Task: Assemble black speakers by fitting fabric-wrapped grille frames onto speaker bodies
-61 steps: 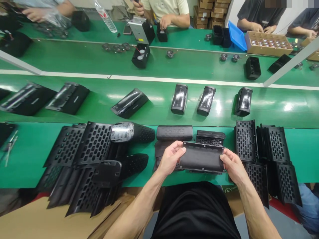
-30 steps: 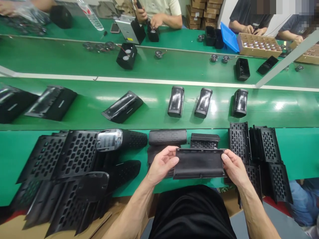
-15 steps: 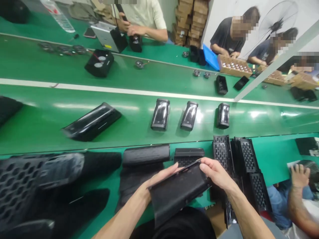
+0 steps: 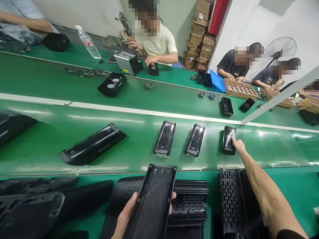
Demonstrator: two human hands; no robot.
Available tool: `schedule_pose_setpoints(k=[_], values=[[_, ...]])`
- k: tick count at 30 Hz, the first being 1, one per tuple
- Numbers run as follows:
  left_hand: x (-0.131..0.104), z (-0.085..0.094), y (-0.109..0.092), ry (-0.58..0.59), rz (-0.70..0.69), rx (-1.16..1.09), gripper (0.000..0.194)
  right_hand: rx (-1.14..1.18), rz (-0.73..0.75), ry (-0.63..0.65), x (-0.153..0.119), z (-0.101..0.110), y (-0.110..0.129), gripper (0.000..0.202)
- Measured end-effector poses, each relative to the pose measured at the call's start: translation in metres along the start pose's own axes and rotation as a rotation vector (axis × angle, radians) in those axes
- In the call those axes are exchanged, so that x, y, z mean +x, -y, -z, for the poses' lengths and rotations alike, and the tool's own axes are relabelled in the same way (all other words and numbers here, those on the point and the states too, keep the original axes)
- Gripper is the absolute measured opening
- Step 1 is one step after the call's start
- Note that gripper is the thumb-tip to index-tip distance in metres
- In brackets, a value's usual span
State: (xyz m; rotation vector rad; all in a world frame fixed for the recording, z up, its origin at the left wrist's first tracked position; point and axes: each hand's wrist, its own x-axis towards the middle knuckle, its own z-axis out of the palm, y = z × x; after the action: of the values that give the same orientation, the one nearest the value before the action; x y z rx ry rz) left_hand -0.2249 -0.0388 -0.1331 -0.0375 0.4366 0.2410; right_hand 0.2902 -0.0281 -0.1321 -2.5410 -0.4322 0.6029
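Observation:
My left hand (image 4: 127, 210) is closed around a long black plastic panel (image 4: 154, 196), held upright above the near bench. Its thumb lies along the left edge and fingertips show at the right edge. The panel has a raised rim with small fixing points. My right hand (image 4: 239, 145) reaches over the green conveyor belt, its fingers at the right edge of a small black speaker (image 4: 228, 146). That speaker lies with its glossy front up. Two similar black speakers, a middle one (image 4: 195, 141) and a left one (image 4: 164, 138), lie beside it.
A longer black speaker (image 4: 92, 146) lies farther left on the belt. Perforated black housings (image 4: 230, 202) and ribbed black parts (image 4: 190, 199) crowd the near bench. A slanted white post (image 4: 279, 79) crosses at right. Co-workers sit across the belt by a carton of parts (image 4: 240, 89).
My right hand has let go of the black panel and moved forward to the right-hand speaker. The left hand now holds the panel alone, turned upright. The view has tilted upward.

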Motion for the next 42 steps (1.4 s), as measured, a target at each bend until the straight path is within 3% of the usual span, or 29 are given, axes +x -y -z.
schedule_pose_setpoints(k=[2,4,6,8,10,13,16,20,23,26,32,37,42], values=[[0.008,0.005,-0.003,0.051,-0.029,-0.04,0.086,-0.007,-0.044,0.02,0.018,-0.012,-0.004,0.042],[0.02,0.007,-0.006,0.111,-0.092,-0.055,0.084,0.031,-0.064,0.065,0.028,-0.029,-0.004,0.062],[0.031,0.004,-0.007,0.159,-0.16,-0.03,0.083,0.093,-0.054,0.105,0.03,-0.048,0.0,0.083],[0.041,0.0,-0.008,0.2,-0.196,0.023,0.088,0.16,-0.018,0.125,0.028,-0.061,0.011,0.091],[0.052,-0.006,-0.008,0.244,-0.234,0.07,0.089,0.209,0.029,0.132,0.022,-0.06,0.026,0.091],[0.071,-0.015,-0.007,0.289,-0.33,0.09,0.081,0.25,0.121,0.154,0.007,-0.031,0.051,0.09],[0.093,-0.025,-0.01,0.336,-0.4,0.08,0.078,0.271,0.249,0.198,-0.028,0.016,0.077,0.093],[0.117,-0.038,-0.01,0.391,-0.431,0.12,0.074,0.213,0.476,0.292,-0.125,0.062,0.1,0.111],[0.121,-0.051,-0.003,0.433,-0.466,0.167,0.073,0.109,0.611,0.446,-0.209,0.065,0.104,0.115],[0.114,-0.061,0.007,0.472,-0.517,0.209,0.073,0.037,0.735,0.514,-0.263,0.049,0.101,0.11],[0.099,-0.062,0.025,0.475,-0.581,0.242,0.067,-0.153,0.836,0.406,-0.293,0.028,0.088,0.108],[0.089,-0.058,0.033,0.451,-0.616,0.256,0.066,-0.264,0.863,0.377,-0.31,0.026,0.079,0.106],[0.08,-0.061,0.039,0.475,-0.568,0.344,0.068,-0.379,0.891,0.365,-0.323,0.029,0.08,0.105]])
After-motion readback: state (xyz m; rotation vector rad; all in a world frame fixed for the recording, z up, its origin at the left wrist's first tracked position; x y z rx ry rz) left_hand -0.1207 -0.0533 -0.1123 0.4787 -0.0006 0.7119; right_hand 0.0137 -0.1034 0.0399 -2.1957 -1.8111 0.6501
